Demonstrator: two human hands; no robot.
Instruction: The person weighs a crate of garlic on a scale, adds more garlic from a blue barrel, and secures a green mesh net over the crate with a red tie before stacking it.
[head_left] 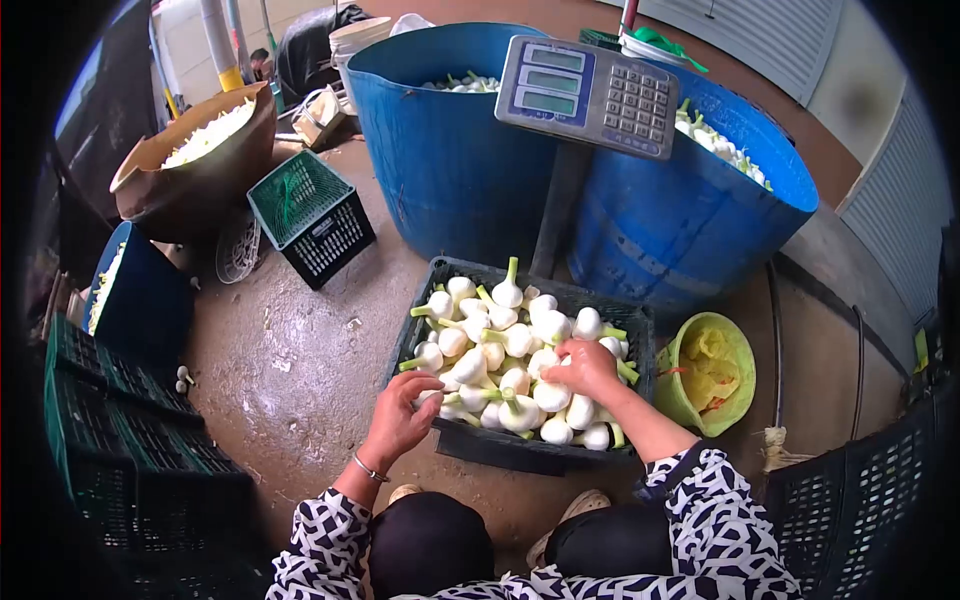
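Note:
A black plastic crate full of white garlic bulbs with short green stems stands in front of me on a scale. My right hand reaches in over the crate's right half, its fingers and thumb closed about a garlic bulb on top of the pile. At the crate's left edge is my left hand, fingers loosely bent and apart from the thumb, beside the bulbs; nothing shows in it. The scale's display panel stands on a post behind the crate.
Two large blue tubs holding garlic stand behind the scale. A yellow-green bucket is at the right. Leftward are a green-topped black crate, a brown bowl of garlic, and stacked crates. More black crates stand lower right.

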